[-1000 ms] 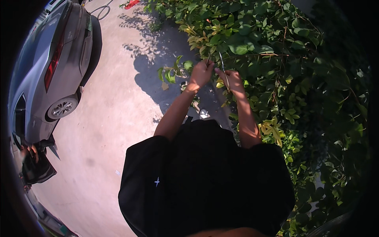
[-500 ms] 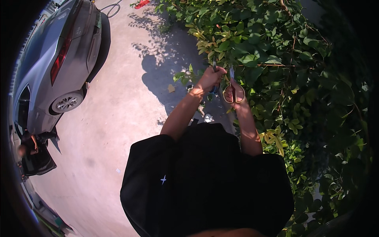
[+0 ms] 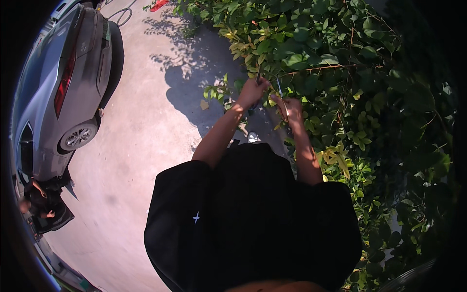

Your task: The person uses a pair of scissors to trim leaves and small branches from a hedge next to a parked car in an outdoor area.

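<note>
My right hand (image 3: pixel 292 110) is closed around scissors (image 3: pixel 280 88) with gold-coloured handle loops, which are turned nearly edge-on. Their blades point up toward the foliage, and I cannot tell how far apart they are. Just to the left, my left hand (image 3: pixel 252 93) grips a slim dark tool (image 3: pixel 258 73) whose blade-like end sticks up past the fingers. Its lower part is mostly hidden behind the hand. Both hands are at the left edge of a leafy green bush (image 3: pixel 311 63). A leafy sprig (image 3: pixel 218 92) shows left of my left hand; whether I hold it cannot be seen.
A grey car (image 3: pixel 73 73) stands on the pale concrete (image 3: pixel 126 160) at left. Behind it, a person in dark clothes (image 3: pixel 41 197) is at the far left edge. A fallen leaf (image 3: pixel 204 104) lies near my shadow. Yellowed leaves (image 3: pixel 335 158) hang beside my right forearm.
My right hand has turned, so the scissors' gold loops now show edge-on instead of face-on. My left hand has shifted slightly left in view, along with the whole scene. The person's arms have moved.
</note>
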Available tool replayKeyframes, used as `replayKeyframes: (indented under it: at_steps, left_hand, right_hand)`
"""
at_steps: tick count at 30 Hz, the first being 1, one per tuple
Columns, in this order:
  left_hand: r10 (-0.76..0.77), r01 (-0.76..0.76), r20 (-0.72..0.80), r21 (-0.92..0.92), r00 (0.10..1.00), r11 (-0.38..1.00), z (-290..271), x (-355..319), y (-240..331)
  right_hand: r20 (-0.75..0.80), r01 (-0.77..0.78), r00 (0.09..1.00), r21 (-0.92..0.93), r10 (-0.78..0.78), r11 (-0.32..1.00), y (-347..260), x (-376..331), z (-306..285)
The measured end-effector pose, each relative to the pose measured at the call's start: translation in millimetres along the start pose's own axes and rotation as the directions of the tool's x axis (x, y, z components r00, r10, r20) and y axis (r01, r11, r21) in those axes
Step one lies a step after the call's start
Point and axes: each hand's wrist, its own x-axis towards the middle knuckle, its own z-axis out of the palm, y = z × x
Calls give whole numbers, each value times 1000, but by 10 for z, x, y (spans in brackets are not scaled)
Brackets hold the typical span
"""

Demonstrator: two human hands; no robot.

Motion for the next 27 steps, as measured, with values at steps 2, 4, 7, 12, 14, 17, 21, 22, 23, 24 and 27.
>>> replayKeyframes:
  at_steps: [2, 4, 7, 12, 14, 17, 21, 22, 23, 24, 27]
  left_hand:
    - [212, -215, 31, 123, 977, 969, 5, 21, -172]
    - [324, -333, 83, 136, 942, 933, 81, 7, -244]
    - [349, -372, 145, 193, 926, 908, 190, -57, -335]
    - [255, -280, 272, 57, 928, 958, 345, 18, -738]
    - [191, -237, 278, 141, 941, 961, 405, -45, -578]
    - [29, -71, 263, 154, 964, 986, 431, -122, -263]
    - [93, -113, 309, 48, 946, 992, 544, -161, -347]
    - [30, -34, 379, 4, 925, 999, 598, -206, -284]
    - [-30, 49, 452, -32, 892, 998, 646, -240, -219]
    - [-32, 51, 466, -28, 884, 998, 658, -268, -189]
    - [-117, 152, 558, -16, 821, 988, 751, -329, -287]
  right_hand:
    - [50, -50, 998, 175, 42, 983, 102, 27, 82]
    - [22, -64, 998, 160, 61, 985, 154, 24, 105]
    - [-90, 166, 982, -3, -166, 986, 403, 204, 184]
    - [112, -37, 993, 119, 24, 992, 447, 219, 153]
    - [162, -107, 983, 147, 83, 983, 471, 118, 18]
    - [118, -265, 963, 230, 244, 936, 367, -110, 10]
    - [232, -411, 908, 649, 347, 641, 554, -282, 147]
    - [216, -407, 908, 659, 360, 632, 640, -337, 148]
    - [309, -402, 911, 812, 273, 423, 729, -395, 140]
    - [378, -403, 913, 897, 155, 185, 750, -450, 144]
    - [291, -314, 937, 944, 191, 104, 697, -643, 152]
